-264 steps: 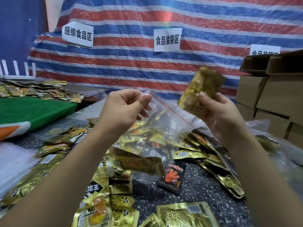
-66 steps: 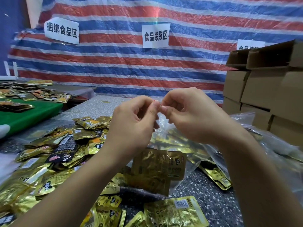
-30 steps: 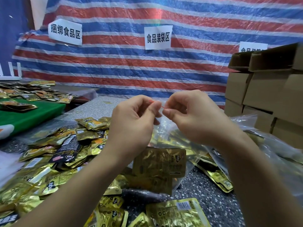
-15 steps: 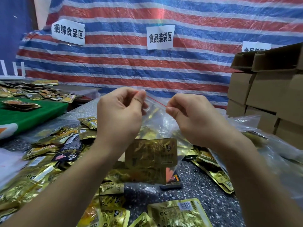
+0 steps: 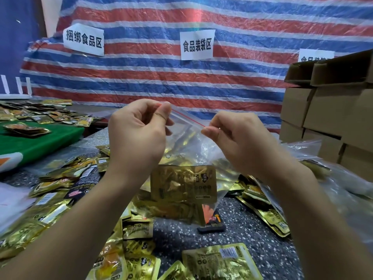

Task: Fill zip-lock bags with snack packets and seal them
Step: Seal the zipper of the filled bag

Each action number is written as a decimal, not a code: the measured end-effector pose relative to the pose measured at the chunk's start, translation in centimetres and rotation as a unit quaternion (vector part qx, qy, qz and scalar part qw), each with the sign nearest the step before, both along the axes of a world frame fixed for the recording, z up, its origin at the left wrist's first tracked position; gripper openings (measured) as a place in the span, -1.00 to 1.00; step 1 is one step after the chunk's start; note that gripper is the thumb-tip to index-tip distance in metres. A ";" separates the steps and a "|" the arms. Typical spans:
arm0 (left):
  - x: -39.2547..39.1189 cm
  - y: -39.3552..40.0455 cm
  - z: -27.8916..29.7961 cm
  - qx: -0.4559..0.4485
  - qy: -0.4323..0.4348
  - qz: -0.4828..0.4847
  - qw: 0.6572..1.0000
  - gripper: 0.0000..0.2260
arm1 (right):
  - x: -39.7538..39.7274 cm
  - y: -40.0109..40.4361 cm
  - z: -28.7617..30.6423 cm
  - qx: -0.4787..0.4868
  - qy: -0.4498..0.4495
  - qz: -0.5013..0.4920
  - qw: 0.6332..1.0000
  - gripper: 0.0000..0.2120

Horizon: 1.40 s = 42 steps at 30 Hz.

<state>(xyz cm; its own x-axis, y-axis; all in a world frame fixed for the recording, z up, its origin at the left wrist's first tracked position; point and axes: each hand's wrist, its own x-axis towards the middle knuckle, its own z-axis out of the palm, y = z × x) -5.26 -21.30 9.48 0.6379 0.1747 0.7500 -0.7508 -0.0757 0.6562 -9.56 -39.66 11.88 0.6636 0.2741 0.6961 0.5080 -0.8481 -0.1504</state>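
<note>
A clear zip-lock bag [image 5: 189, 146] with a red seal line hangs in front of me, lifted above the table. Gold snack packets [image 5: 182, 183] fill its lower half. My left hand [image 5: 137, 138] pinches the bag's top edge at the left end of the seal. At the right end, my right hand [image 5: 240, 142] pinches the same edge between thumb and fingers. The strip between my hands is stretched taut. Many loose gold packets [image 5: 139, 229] lie scattered on the speckled table [image 5: 252, 235] below.
Stacked cardboard boxes [image 5: 333, 122] stand at the right. Clear plastic bags [image 5: 343, 188] lie under my right forearm. A green-covered table [image 5: 40, 142] with more packets is at the left. A striped tarp [image 5: 181, 81] with paper signs hangs behind.
My hands have slid apart along the bag's top edge, left hand going left and up. A second ago they pinched close together at the middle of the seal.
</note>
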 end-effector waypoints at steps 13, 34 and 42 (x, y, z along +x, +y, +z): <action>0.3 0.7 0.5 0.030 -0.033 0.013 0.999 -0.84 | -0.5 -1.1 0.5 -0.042 0.010 0.013 0.999 -0.59; 0.5 0.6 0.3 0.022 -0.011 0.000 1.000 -0.82 | 0.3 -0.8 -0.5 -0.031 0.033 0.018 0.999 -0.72; -0.7 -0.5 0.1 0.078 -0.020 -0.063 0.995 -0.86 | -0.3 0.1 -0.1 -0.051 0.027 -0.031 0.998 -0.77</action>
<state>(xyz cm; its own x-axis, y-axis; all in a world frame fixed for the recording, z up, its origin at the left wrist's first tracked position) -5.98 -21.82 9.58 0.6172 -0.0255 0.7864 -0.7854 -0.0793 0.6139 -9.89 -39.58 11.82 0.7167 0.2992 0.6299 0.4485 -0.8895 -0.0878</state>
